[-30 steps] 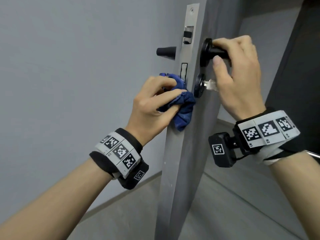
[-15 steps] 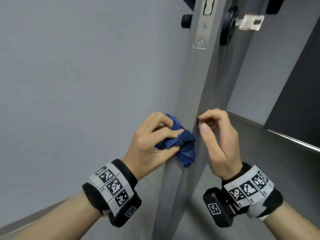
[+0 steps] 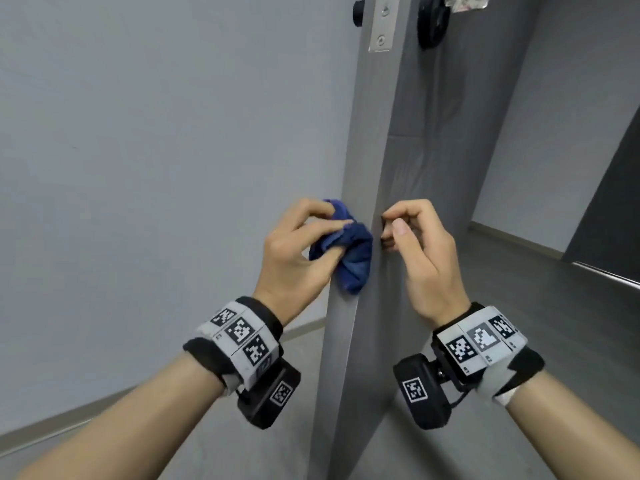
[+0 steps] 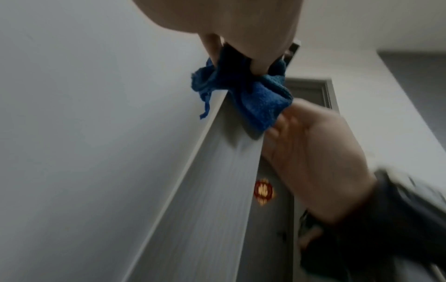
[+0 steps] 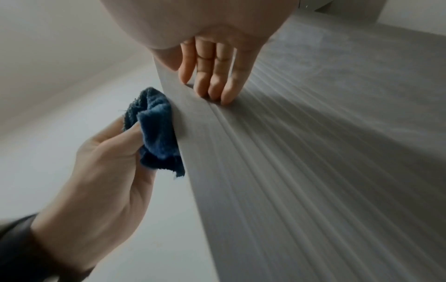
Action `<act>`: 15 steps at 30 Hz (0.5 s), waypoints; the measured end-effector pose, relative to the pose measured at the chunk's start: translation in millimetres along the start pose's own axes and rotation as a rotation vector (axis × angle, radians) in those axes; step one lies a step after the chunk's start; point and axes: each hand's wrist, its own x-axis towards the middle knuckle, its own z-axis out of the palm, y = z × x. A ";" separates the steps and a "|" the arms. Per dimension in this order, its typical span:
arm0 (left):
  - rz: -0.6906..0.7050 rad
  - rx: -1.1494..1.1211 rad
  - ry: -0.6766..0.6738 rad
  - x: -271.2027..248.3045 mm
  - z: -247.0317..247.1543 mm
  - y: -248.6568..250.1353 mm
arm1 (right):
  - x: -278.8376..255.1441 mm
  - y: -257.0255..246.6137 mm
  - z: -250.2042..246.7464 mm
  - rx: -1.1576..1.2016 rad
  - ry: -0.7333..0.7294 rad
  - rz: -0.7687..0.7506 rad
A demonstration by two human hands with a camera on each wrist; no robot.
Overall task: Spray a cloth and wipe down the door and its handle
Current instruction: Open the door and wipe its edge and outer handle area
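Looks like we're mid-wipe on the narrow edge of the grey wood-grain door [image 3: 360,161], well below the silver metal latch plate [image 3: 381,26] and the round black lock rosette [image 3: 433,24] up at the top of the head view. The handle itself isn't in shot. The left hand [image 3: 298,251] has the crumpled blue terry cloth [image 3: 349,258] bunched up between thumb and curled fingers, pressing it flat against the door edge. The right hand [image 3: 419,258] holds nothing; its fingers [image 5: 212,76] are bent over, with the tips resting on the door face just round the corner from the cloth, probably steadying the door. My guess for the next move: keep sliding the cloth along the edge with steady pressure while the right hand stops the door from swinging.
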 end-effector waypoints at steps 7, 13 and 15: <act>-0.127 -0.147 0.141 80.4 -4.6 4.5 | 32.6 -8.6 -3.0 0.098 0.011 0.018; -0.217 -0.096 -0.034 -27.8 -3.5 -10.9 | 15.8 2.3 9.2 0.096 -0.022 0.055; -0.267 -0.095 -0.128 -54.1 -7.8 -10.8 | 9.6 4.6 11.6 0.079 -0.022 0.079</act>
